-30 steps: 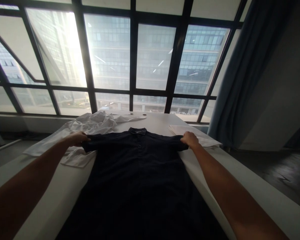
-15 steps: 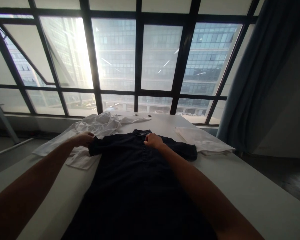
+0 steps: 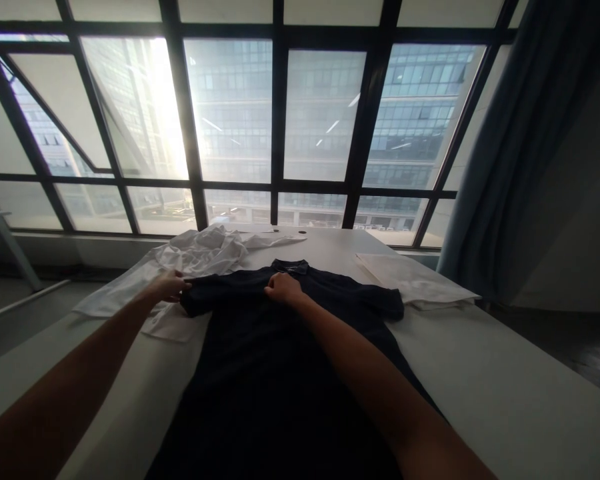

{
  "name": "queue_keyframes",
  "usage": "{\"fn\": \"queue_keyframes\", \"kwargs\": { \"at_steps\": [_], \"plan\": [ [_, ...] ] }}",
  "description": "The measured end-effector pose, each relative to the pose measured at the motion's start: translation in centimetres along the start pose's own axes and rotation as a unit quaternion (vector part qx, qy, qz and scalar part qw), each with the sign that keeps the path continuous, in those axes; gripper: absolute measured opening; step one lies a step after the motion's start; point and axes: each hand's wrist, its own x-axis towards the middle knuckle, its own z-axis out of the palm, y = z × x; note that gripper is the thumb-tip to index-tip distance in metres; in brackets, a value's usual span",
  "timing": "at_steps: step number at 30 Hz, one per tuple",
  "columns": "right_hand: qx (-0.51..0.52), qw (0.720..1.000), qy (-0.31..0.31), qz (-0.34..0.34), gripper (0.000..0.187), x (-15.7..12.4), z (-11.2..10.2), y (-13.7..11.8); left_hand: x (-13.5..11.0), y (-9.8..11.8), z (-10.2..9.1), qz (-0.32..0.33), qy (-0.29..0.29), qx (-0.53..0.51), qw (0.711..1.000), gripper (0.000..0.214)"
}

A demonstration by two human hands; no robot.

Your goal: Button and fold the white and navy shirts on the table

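Holding a dark shirt [image 3: 260, 373] by one sleeve [image 3: 203, 297] with left hand [image 3: 166, 287], curling right hand [image 3: 285, 288] against its front, between crumpled cloth [image 3: 205, 250] and folded cloth [image 3: 415, 280] near left and right edges of the tabletop [image 3: 480, 360].

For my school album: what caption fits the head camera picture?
Dark shirt on a white table: left hand at one sleeve, right hand below the collar.

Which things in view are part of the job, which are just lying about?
In the job:
- dark shirt, spread out
- left hand, holding a sleeve end
- right hand, at the chest below the collar; grip unclear
- white table, under the shirt

Lying about:
- crumpled white cloth, left
- flatter white cloth, right
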Motion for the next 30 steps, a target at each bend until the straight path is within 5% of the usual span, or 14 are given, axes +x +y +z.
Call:
{"fn": "queue_keyframes", "kwargs": {
  "at_steps": [4,8,11,14,17,21,30],
  "plan": [
    [-0.047,0.989,0.058,0.126,0.023,1.5,-1.3,5.4,-1.0,3.7,2.5,0.155,0.047,0.167,0.973,0.039],
    [-0.032,0.988,0.053,0.142,0.034,3.2,-1.1,8.4,-2.8,10.4,8.4,0.302,-0.066,0.133,0.942,0.020],
    [-0.023,0.992,0.026,0.122,0.034,4.2,-1.0,9.0,-3.8,14.8,13.5,0.327,-0.105,0.108,0.933,0.018],
    [0.033,0.994,-0.016,0.101,0.020,4.8,-1.2,9.7,-4.1,17.2,17.6,0.280,-0.159,0.084,0.943,0.016],
    [0.156,0.981,-0.035,0.110,0.011,4.9,-1.0,11.1,-4.0,18.0,20.1,0.244,-0.176,0.073,0.951,0.018],
    [0.258,0.959,0.023,0.116,0.008,4.7,-0.1,12.8,-3.4,17.8,21.6,0.212,-0.180,0.051,0.959,0.021],
    [0.293,0.949,0.084,0.086,0.012,4.4,1.0,13.2,-3.7,16.5,22.2,0.172,-0.203,-0.126,0.956,0.019]
  ]
}}
